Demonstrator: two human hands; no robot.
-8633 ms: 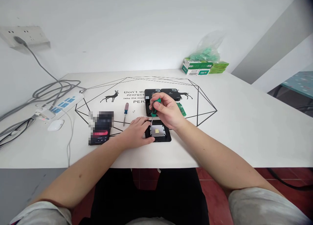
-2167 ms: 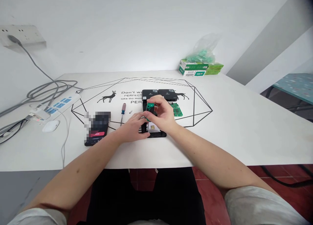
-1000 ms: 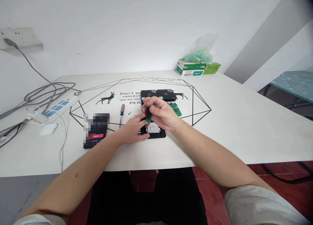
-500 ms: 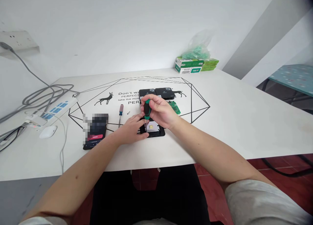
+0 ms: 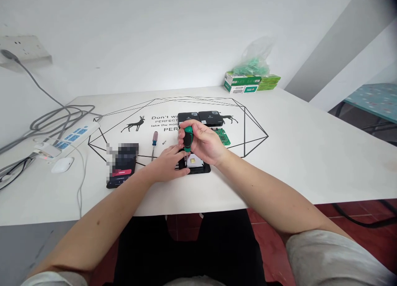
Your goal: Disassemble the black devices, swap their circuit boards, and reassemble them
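Observation:
My right hand (image 5: 207, 143) is wrapped round the green-and-black handle of a screwdriver (image 5: 188, 138). The shaft points down at the left side of an opened black plastic case (image 5: 203, 170), where a silvery metal plate (image 5: 198, 161) with a pale yellow square pad lies inside. My left hand (image 5: 169, 164) grips the case's left edge, thumb at the near corner and fingers along the far side. The tip's exact contact is too small to tell. Behind my right hand a green circuit board (image 5: 221, 136) is partly covered. Two closed black boxes (image 5: 188, 117) (image 5: 211, 118) lie beyond it.
A second screwdriver (image 5: 154, 143) and tiny screws (image 5: 164, 143) lie left of my hands. Further left are a phone (image 5: 122, 168), a white earbud case (image 5: 62, 165), a power strip (image 5: 74, 137) and cables. Green-and-white cartons (image 5: 243, 83) stand at the back right.
More loose screws lie on the table than in the oldest frame. The screwdriver has shifted from the plate's far left corner toward its near left side. My left hand stays on the case.

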